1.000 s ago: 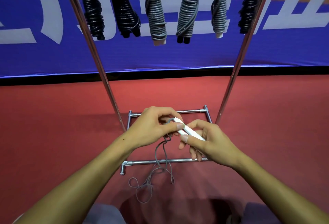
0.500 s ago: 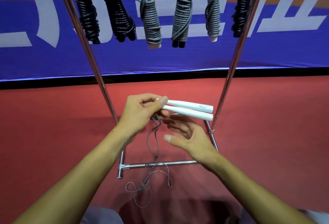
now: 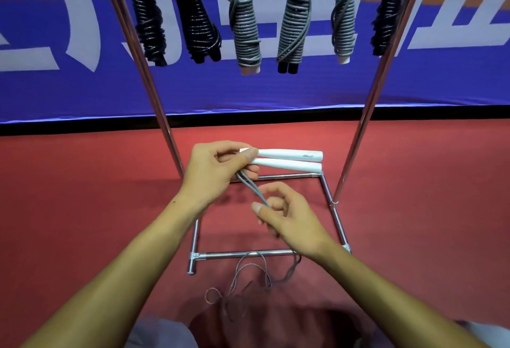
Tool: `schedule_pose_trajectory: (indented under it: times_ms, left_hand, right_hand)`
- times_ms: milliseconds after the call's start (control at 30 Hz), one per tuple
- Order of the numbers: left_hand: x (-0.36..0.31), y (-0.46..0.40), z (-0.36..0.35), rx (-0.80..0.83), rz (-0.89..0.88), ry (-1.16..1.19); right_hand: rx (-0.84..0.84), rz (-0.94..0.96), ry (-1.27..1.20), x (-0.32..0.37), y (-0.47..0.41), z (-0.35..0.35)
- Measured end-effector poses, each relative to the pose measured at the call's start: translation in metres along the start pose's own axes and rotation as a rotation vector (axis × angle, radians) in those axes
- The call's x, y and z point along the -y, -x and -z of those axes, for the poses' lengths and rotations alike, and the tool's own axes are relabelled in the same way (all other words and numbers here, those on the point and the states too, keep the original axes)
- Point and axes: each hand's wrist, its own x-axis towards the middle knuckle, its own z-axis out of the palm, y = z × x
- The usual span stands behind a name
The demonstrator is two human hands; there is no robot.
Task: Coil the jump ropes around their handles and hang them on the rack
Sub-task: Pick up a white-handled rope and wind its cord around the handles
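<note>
Coiled ropes (image 3: 245,27) hang overhead on the steel rack (image 3: 356,132); left hand (image 3: 215,173) pinches two smooth white handles (image 3: 289,160), right hand (image 3: 289,218) pinches the grey cord (image 3: 252,188)

1. A red floor (image 3: 82,209) fills the lower view, evenly lit;
2. A black strip (image 3: 82,128) runs along its far edge;
3. Behind stands a blue banner (image 3: 55,93) with large white lettering and an orange band on top.

Your left hand (image 3: 218,171) pinches two white handles (image 3: 289,160) side by side, pointing right. Your right hand (image 3: 287,215) seems to pinch the grey cord (image 3: 252,190) just below; slack lies tangled across the rack (image 3: 248,254) base bar.
</note>
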Motion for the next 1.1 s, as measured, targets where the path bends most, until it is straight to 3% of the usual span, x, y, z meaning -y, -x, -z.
schedule_pose_trajectory:
  times_ms: [167,300,367,533,633,867,1100]
  left_hand:
    - [0.011,-0.012,0.038,-0.139,-0.166,-0.330]
    - [0.018,-0.002,0.040,0.056,-0.191,-0.499]
    - [0.015,0.003,0.034,0.139,-0.189,-0.515]
    - [0.014,0.003,0.023,0.283,-0.188,-0.556]
    - [0.014,0.003,0.016,0.312,-0.182,-0.550]
    - [0.006,0.009,0.001,0.445,-0.126,-0.408]
    - [0.000,0.018,-0.003,0.533,-0.086,-0.320]
  right_hand:
    - [0.014,0.127,0.275,0.006,0.014,0.020]
    - [-0.170,0.183,0.666,0.015,0.025,0.044]
    - [-0.222,0.184,0.713,0.020,0.026,0.054]
    - [-0.059,0.238,0.615,0.035,0.024,0.072]
    - [0.042,0.169,0.473,0.046,0.027,0.076]
    - [-0.077,0.137,0.311,0.048,0.015,0.082]
    - [0.045,-0.039,0.207,0.042,0.012,0.089]
